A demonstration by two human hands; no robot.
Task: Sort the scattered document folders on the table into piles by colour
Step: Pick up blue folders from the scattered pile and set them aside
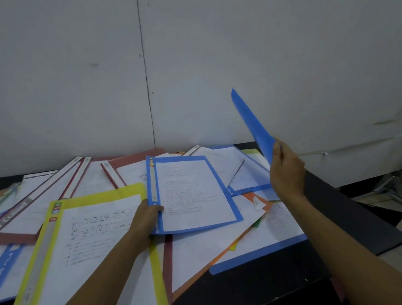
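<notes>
Nearest the lens lay a yellow folder, slantwise over the heap at the near left, a printed sheet showing through its clear cover. A far-left blue folder poked out from under it, and behind both several red folders fanned toward the wall. No colour pile looked formed on this side, so I judged the sorting to be at an early stage, with the blues being gathered first

The left hand gripped the middle blue folder at the near end of its spine, thumb on top of the cover and the other fingers curled underneath, out of sight. That folder lay flat on the heap, just beside the yellow one's far corner. To its right an orange folder, a back blue folder and a near-right blue folder lay half buried under loose sheets on the dark table

The right hand held a raised blue folder edge-on above the table's right side, fingers closed round its lower end; seen from the back, the exact pinch could not be told

The next move probably called for lifting the gripped folder clear without dragging the sheets beneath, joining it to the raised one, then finding bare table for a blue pile, likely at the near right
</notes>
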